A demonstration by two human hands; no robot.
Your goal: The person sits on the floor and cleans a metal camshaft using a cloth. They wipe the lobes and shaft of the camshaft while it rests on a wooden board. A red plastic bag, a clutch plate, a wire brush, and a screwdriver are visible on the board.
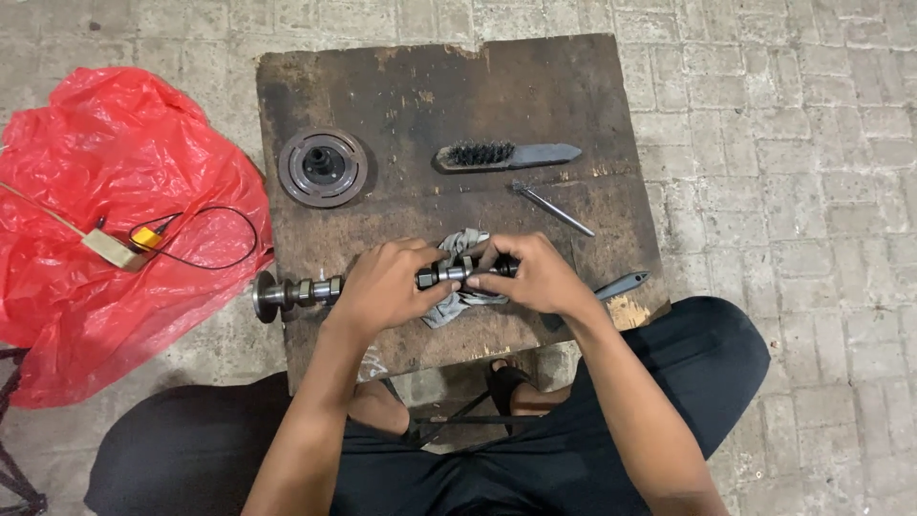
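A dark, stained wooden bench (535, 86), its edges chipped, stands on pale paving. Both hands grip a steel camshaft (296, 290) lying along the bench's near edge. The left hand (387, 285) is clenched around the shaft's middle, hiding that stretch; to its left the lobed, ridged metal runs out past the bench's left edge and ends in a round flange. The right hand (535, 277) pinches the shaft's other part between fingers and thumb, and the far end is covered by the palm. A crumpled grey rag (465, 298) lies under the shaft between the hands, partly hidden.

Toward the far left corner sits a round metal disc (322, 167) with a dark hub. Right of it lies a wire brush (506, 154) with dark bristles and a flat grey handle, and just nearer a thin steel rod (552, 209), lying askew. A grey handle (621, 284) pokes out behind the right wrist at the right edge; what it belongs to is hidden.

Left of the bench, on the floor, lies a crinkled red plastic bag (115, 229) with a small yellow part and looped black wire (205, 239) on it.
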